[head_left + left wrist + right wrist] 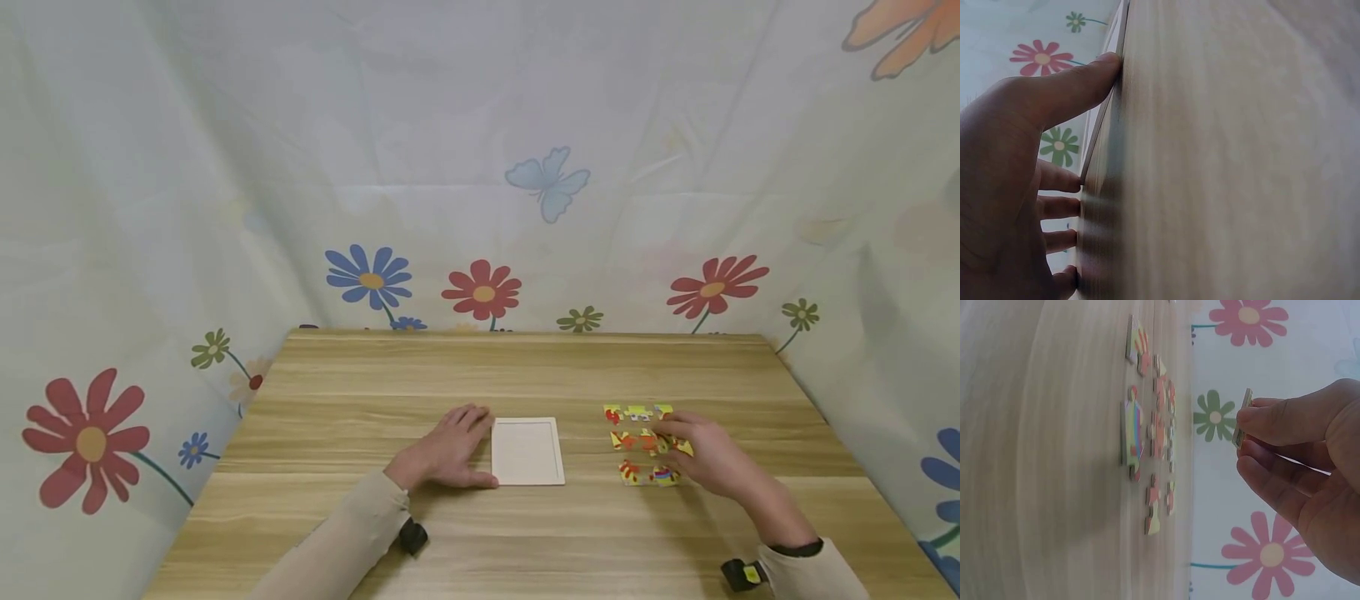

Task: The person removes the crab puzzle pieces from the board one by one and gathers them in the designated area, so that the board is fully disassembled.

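Observation:
A pale square puzzle tray (pixel 527 452) with a thin raised border lies flat on the table. My left hand (pixel 452 450) rests at the tray's left side, fingers spread and thumb touching the near-left corner. In the left wrist view the thumb (pixel 1082 87) and index finger meet the tray's edge. Above the table on the right, my right hand (pixel 708 454) pinches a small puzzle piece (pixel 1242 419) between thumb and fingertips. Below it lie several colourful puzzle pieces (pixel 628 472) in loose rows, including one with rainbow stripes (pixel 1133 434). The held piece's picture is hardly visible.
The wooden table (pixel 420 375) reaches back to a floral curtain (pixel 420 167) that hangs behind it and on both sides. Between the tray and the puzzle pieces runs a strip of bare wood.

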A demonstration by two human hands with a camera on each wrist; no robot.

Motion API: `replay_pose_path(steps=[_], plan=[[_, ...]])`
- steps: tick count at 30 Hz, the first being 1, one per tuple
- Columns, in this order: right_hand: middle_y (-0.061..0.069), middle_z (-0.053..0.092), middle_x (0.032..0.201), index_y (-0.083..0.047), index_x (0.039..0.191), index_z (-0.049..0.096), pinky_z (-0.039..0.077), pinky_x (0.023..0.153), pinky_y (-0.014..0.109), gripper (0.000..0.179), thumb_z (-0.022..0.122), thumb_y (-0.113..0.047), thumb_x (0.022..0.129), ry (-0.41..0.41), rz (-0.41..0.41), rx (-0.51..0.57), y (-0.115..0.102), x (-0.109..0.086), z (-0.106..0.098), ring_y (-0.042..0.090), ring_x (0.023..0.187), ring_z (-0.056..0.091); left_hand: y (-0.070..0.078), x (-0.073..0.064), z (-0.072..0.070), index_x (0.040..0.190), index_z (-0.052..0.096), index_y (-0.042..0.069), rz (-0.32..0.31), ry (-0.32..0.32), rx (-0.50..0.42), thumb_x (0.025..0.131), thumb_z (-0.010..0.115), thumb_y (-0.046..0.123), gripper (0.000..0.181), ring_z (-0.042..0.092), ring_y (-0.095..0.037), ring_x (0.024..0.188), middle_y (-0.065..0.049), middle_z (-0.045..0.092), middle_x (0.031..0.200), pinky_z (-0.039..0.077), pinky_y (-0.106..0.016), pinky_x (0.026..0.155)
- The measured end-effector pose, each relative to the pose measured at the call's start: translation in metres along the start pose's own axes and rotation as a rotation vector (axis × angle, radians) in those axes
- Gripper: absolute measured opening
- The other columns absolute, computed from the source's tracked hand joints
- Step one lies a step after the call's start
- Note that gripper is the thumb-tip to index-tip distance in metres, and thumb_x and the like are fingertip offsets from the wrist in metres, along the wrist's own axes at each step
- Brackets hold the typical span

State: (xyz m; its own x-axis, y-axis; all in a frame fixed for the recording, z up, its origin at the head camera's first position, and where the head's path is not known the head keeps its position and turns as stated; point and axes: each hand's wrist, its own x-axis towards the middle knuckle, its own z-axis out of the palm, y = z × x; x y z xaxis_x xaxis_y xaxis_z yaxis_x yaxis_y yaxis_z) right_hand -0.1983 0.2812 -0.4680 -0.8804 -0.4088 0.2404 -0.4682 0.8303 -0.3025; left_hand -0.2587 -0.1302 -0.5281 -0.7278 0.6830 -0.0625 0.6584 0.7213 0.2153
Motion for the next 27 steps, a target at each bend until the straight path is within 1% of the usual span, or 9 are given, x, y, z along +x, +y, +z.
replay_pose_path(steps=[3, 9, 14, 16, 22, 27], plan=[[0.016, 0.066, 0.109, -0.001, 0.111, 0.072, 0.055, 0.081, 0.051, 0.036, 0.077, 0.003, 0.075, 0.005, 0.000, -0.012, 0.003, -0.004, -0.001, 0.035, 0.098, 0.065, -0.001, 0.000, 0.001, 0.153, 0.028, 0.005, -0.005, -0.007, 0.004, 0.080, 0.059, 0.073, 0.104, 0.023, -0.034, 0.145, -0.015, 0.028, 0.156, 0.018, -0.048, 0.121], [0.019, 0.065, 0.113, 0.000, 0.110, 0.071, 0.053, 0.085, 0.054, 0.032, 0.074, 0.003, 0.078, -0.045, 0.037, -0.012, 0.010, -0.011, -0.001, 0.038, 0.102, 0.063, -0.001, 0.000, 0.002, 0.153, 0.027, 0.006, -0.017, -0.019, 0.015, 0.080, 0.057, 0.075, 0.105, 0.022, -0.033, 0.146, -0.014, 0.027, 0.157, 0.018, -0.047, 0.121], [0.022, 0.064, 0.116, 0.001, 0.109, 0.071, 0.052, 0.087, 0.057, 0.031, 0.074, 0.004, 0.079, -0.066, 0.067, 0.006, 0.017, -0.017, 0.000, 0.042, 0.105, 0.062, 0.000, -0.001, 0.002, 0.153, 0.027, 0.006, -0.018, -0.018, 0.012, 0.080, 0.056, 0.075, 0.104, 0.022, -0.033, 0.146, -0.014, 0.028, 0.157, 0.018, -0.047, 0.121], [0.023, 0.064, 0.115, 0.001, 0.107, 0.071, 0.052, 0.086, 0.057, 0.030, 0.074, 0.004, 0.078, -0.064, 0.064, 0.007, 0.021, -0.020, 0.000, 0.042, 0.104, 0.062, 0.000, 0.000, 0.001, 0.153, 0.027, 0.006, -0.014, -0.016, 0.016, 0.080, 0.056, 0.075, 0.104, 0.023, -0.033, 0.146, -0.014, 0.028, 0.157, 0.019, -0.047, 0.121], [0.019, 0.066, 0.108, 0.002, 0.107, 0.071, 0.053, 0.083, 0.055, 0.032, 0.076, 0.005, 0.075, -0.038, 0.046, -0.015, 0.029, -0.026, 0.002, 0.040, 0.100, 0.064, 0.000, 0.001, -0.001, 0.153, 0.028, 0.005, -0.003, -0.013, 0.036, 0.081, 0.056, 0.075, 0.104, 0.024, -0.034, 0.145, -0.015, 0.028, 0.156, 0.020, -0.048, 0.120], [0.022, 0.066, 0.109, 0.001, 0.105, 0.071, 0.051, 0.085, 0.059, 0.033, 0.076, 0.005, 0.073, -0.042, 0.039, -0.047, 0.032, -0.032, 0.005, 0.043, 0.100, 0.062, -0.001, 0.001, 0.000, 0.151, 0.030, 0.003, 0.008, 0.004, 0.029, 0.080, 0.058, 0.073, 0.103, 0.026, -0.035, 0.144, -0.016, 0.031, 0.155, 0.022, -0.049, 0.120]])
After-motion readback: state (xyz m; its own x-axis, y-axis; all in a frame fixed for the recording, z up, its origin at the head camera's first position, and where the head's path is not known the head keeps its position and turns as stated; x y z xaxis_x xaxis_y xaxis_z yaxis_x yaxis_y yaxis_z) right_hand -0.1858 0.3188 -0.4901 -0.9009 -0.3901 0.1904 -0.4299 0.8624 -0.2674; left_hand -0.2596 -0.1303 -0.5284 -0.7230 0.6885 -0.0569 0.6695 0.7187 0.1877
